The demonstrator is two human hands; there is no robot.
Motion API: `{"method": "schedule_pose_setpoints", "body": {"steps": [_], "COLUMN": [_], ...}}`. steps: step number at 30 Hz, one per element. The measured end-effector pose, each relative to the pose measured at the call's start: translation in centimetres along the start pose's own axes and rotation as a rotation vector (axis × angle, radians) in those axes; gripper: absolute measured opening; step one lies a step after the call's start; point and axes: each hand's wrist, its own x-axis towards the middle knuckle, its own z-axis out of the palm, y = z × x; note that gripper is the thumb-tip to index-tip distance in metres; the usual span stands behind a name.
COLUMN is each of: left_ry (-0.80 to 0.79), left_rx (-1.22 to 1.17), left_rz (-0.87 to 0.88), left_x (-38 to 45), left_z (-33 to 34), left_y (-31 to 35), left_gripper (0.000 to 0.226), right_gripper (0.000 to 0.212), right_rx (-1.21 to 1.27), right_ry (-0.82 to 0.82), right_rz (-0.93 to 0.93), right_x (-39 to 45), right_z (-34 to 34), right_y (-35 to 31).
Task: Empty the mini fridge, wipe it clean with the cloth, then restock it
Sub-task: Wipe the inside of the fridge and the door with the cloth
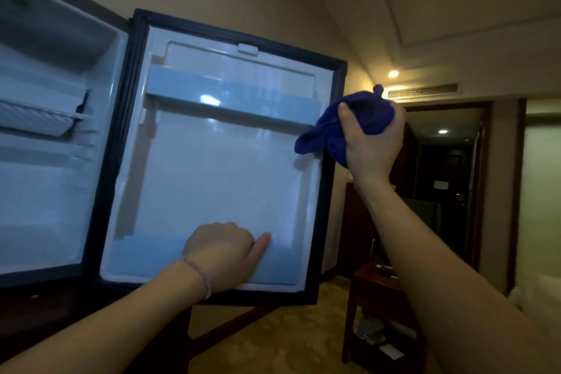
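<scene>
Mini fridge (pixel 45 130) open, cabinet at 9 o'clock, showing bare white walls and one wire shelf (pixel 39 120); nothing stocked inside that shows. Door (pixel 218 167) swung wide across the centre, inner liner facing the camera, long axis roughly upright but leaning with the wide-angle view, hinge edge toward 9 o'clock, free edge toward 3 o'clock. Two door racks: upper rail (pixel 233 97) running across toward 2 o'clock, lower bin (pixel 145 261) along the bottom, both without contents.

Left hand (pixel 221 255) at 6 o'clock, curled over the lip of the lower bin, forefinger stretched along the liner; seems to steady the door. Right hand (pixel 372 143) at 3 o'clock, closed round a bunched blue cloth (pixel 331 130), a loose corner hanging against the free edge of the door near the end of the upper rail.

Cloth: soft, light, limp, no axis of its own while wadded; best kept balled in the palm so a flat pad meets the plastic. Door: stiff yet free on its hinge, likely to swing away under wiping pressure, so bracing at the lower bin looks sensible. Liner smooth, probably slick when damp. Rails thin plastic, better wiped than leaned on.

Judged stage: emptied, wiping under way, restocking not begun.
</scene>
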Motion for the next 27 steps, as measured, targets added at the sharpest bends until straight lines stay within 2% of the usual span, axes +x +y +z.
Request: {"method": "schedule_pose_setpoints", "body": {"steps": [3,6,9,11,14,19,22,23,25,27], "left_ry": [0.089,0.167,0.333,0.269,0.333,0.375,0.325,0.372,0.425,0.362], "left_rx": [0.029,0.047,-0.008,0.024,0.087,0.136,0.121,0.110,0.101,0.110], "left_rz": [-0.002,-0.035,-0.068,-0.096,-0.132,-0.083,-0.058,-0.044,-0.075,-0.114], "left_x": [-0.3,-0.4,-0.1,0.1,0.6,0.9,0.7,0.7,1.1,1.0], "left_z": [0.4,0.8,1.4,1.4,2.5,2.5,2.4,2.4,2.7,2.7], "left_y": [0.3,0.4,0.1,-0.2,-0.2,-0.2,0.1,0.2,0.2,0.4], "left_gripper": [0.082,0.103,0.087,0.067,0.056,0.053,0.060,0.065,0.073,0.068], "right_gripper": [0.070,0.061,0.049,0.045,0.043,0.041,0.048,0.049,0.051,0.048], "right_rx": [0.039,-0.004,0.053,0.057,0.064,0.110,0.112,0.105,0.096,0.083], "right_ry": [-0.046,-0.077,-0.039,-0.027,-0.030,-0.099,-0.100,-0.093,-0.096,-0.117], "right_rz": [-0.098,-0.167,-0.105,-0.095,-0.102,-0.024,0.009,0.033,0.130,0.212], "right_x": [3.3,4.6,3.7,2.5,0.7,-4.9,-10.7,-12.9,-17.3,-20.9], "right_z": [1.7,3.0,3.6,3.5,2.9,0.7,-1.7,-2.4,-3.7,-4.6], "right_y": [-2.1,-2.4,-0.8,0.5,2.0,4.5,6.0,6.8,8.2,9.5]}}
